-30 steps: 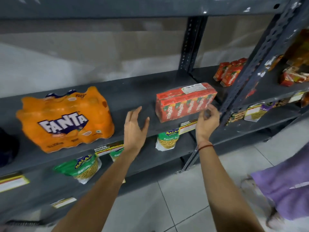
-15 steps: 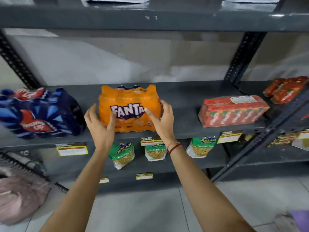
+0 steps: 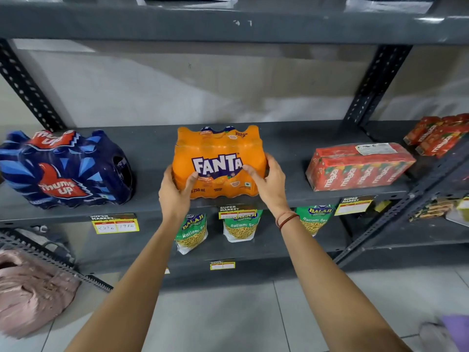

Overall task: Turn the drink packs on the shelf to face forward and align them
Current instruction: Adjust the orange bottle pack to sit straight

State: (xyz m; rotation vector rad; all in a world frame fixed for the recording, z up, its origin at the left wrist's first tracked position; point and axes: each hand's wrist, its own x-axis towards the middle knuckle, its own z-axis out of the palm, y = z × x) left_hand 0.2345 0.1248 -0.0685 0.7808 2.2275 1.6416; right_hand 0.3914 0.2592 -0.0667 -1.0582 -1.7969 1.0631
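Note:
An orange Fanta pack [image 3: 218, 151] stands in the middle of the grey shelf [image 3: 286, 199], logo facing me. My left hand [image 3: 175, 194] grips its lower left side and my right hand [image 3: 269, 185] grips its right side, thumbs on the front. A dark blue Thums Up pack [image 3: 63, 171] sits at the left of the same shelf, turned at a slight angle. To the right lies a red Maaza carton pack [image 3: 357, 166], angled with its right end further back.
Green Balaji snack bags [image 3: 239, 227] hang on the shelf below, behind yellow price tags [image 3: 115, 224]. More red cartons [image 3: 436, 134] sit on the neighbouring rack at right. A pink bag [image 3: 30, 290] lies on the tiled floor at left. Slotted uprights frame the bay.
My hands left the Maaza pack, moved left and closed on the Fanta pack. The view swung left, and the Fanta pack now faces squarely forward.

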